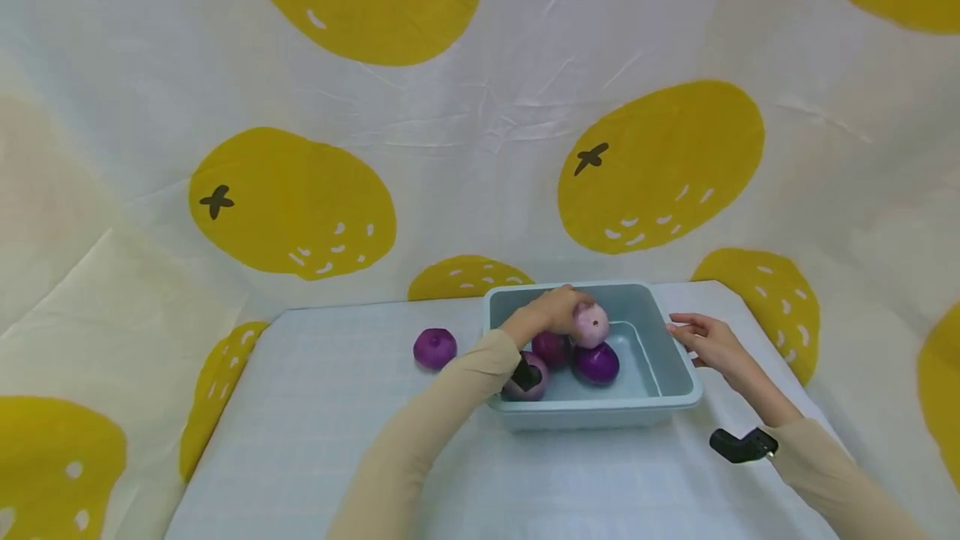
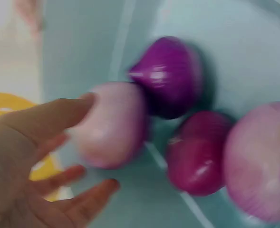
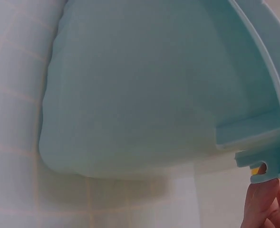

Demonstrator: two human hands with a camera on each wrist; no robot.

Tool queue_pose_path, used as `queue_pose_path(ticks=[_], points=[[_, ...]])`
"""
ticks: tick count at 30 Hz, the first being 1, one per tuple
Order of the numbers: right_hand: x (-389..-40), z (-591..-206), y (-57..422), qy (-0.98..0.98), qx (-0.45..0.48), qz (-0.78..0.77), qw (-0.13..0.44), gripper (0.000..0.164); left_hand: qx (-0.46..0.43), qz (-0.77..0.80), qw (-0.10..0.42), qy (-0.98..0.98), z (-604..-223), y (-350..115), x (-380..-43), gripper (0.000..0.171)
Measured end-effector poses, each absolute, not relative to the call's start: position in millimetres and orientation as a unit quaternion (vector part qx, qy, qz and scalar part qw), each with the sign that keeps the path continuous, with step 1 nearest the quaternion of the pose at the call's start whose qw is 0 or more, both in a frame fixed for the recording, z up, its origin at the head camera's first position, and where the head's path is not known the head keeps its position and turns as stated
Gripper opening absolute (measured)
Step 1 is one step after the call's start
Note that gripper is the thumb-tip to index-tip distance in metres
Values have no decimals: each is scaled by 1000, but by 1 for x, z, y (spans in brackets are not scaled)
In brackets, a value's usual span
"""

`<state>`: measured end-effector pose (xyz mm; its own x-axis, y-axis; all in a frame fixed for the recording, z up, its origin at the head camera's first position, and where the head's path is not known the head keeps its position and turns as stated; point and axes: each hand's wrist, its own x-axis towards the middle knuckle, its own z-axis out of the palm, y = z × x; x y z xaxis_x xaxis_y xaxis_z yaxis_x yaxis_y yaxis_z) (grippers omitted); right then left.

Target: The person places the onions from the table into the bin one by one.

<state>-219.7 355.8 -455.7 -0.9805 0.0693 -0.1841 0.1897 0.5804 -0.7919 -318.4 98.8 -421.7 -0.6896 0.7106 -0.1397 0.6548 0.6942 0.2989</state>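
My left hand (image 1: 558, 311) is inside a pale blue plastic bin (image 1: 592, 415), its thumb and fingers around a pale pink onion (image 1: 592, 325). In the left wrist view the thumb lies on that pale onion (image 2: 112, 126), while other fingers spread below it; the picture is blurred. A bright purple onion (image 1: 596, 363), a dark red-purple onion (image 1: 552, 349) and a larger pinkish onion (image 1: 536, 377) lie in the bin beside it. At the bin's right rim, my right hand (image 1: 712, 344) touches the edge with loosely extended fingers. The right wrist view shows fingers (image 3: 261, 199) against the rim's underside.
Another purple onion (image 1: 435, 348) lies on the table left of the bin. The table (image 1: 322, 407) has a pale checked cover. Behind it hangs a white cloth (image 1: 480, 173) printed with big yellow fruit. Both wrists carry black camera mounts.
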Motion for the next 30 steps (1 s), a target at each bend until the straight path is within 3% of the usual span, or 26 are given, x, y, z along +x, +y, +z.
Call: queue_pose_path(ticks=[4,12,19,30], points=[[-219,-460,351,883,75,-457,75,69,370,159,132,906,-404,65,-314,54],[-219,-457,351,888,63,-452,63,69,298,342,54,889,-393,-53,-327,48],[-214,-460,363,890,70,-446,70,71,207,409,53,887,-437,-126,-326,55],[-220,-459,360,887,73,-451,70,72,117,424,82,894,-511,-156,-314,85]])
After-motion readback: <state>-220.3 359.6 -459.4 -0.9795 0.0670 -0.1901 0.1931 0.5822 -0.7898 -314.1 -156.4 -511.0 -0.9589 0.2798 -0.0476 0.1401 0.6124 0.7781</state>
